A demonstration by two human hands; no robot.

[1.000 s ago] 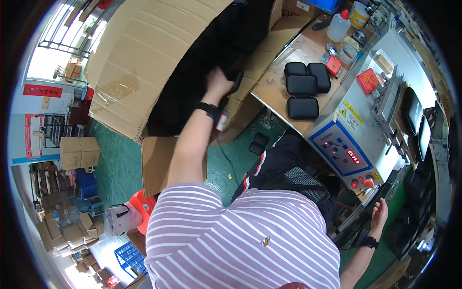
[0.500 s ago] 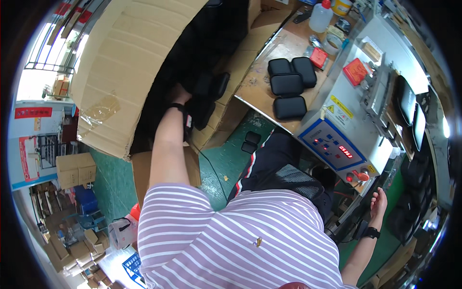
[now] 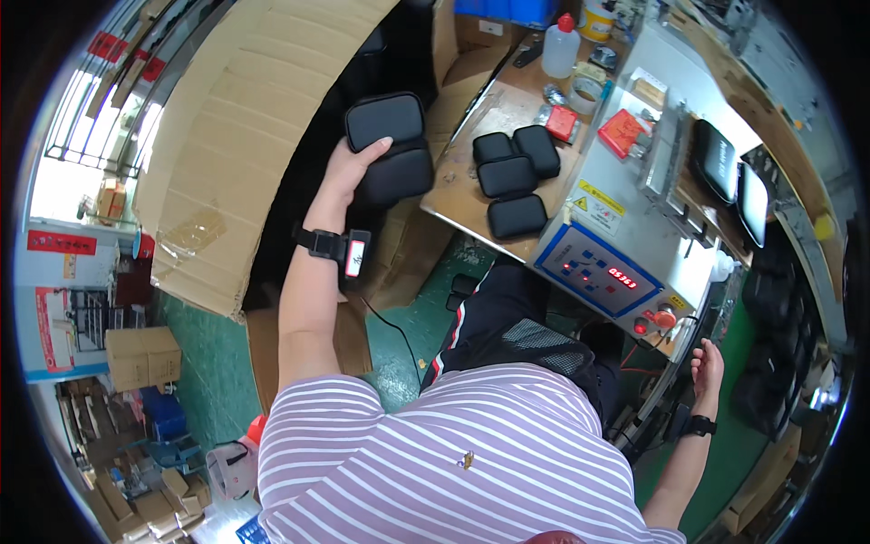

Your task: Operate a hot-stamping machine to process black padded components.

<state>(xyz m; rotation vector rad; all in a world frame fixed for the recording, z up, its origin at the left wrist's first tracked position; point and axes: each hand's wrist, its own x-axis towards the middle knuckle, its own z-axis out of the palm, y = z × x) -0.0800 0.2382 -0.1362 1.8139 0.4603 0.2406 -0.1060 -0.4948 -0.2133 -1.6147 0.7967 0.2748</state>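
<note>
My left hand (image 3: pixel 352 168) is closed on a black zip case (image 3: pixel 385 121), its thumb lying across it. The case looks folded open, with two rounded halves joined. It is held at the mouth of a large cardboard box (image 3: pixel 227 136), whose dark inside holds more black shapes. My right hand (image 3: pixel 708 370) hangs low at the right, near the front of the grey machine (image 3: pixel 625 218). Its fingers are loosely bent and apart, and nothing shows in it. Another opened black case (image 3: pixel 716 161) rests on the machine. Several black cases (image 3: pixel 507 177) lie on the wooden table (image 3: pixel 453 186).
The machine's control panel (image 3: pixel 598 272) faces me. A squeeze bottle (image 3: pixel 561 47), a tape roll (image 3: pixel 584 93) and a red block (image 3: pixel 562 122) are at the table's back. A black cable (image 3: pixel 394 326) hangs by the box. Black cases (image 3: pixel 775 363) are stacked at the far right.
My left hand has come up out of the box's dark inside and now holds the black case at its opening. My right hand has barely moved. The view has shifted slightly.
</note>
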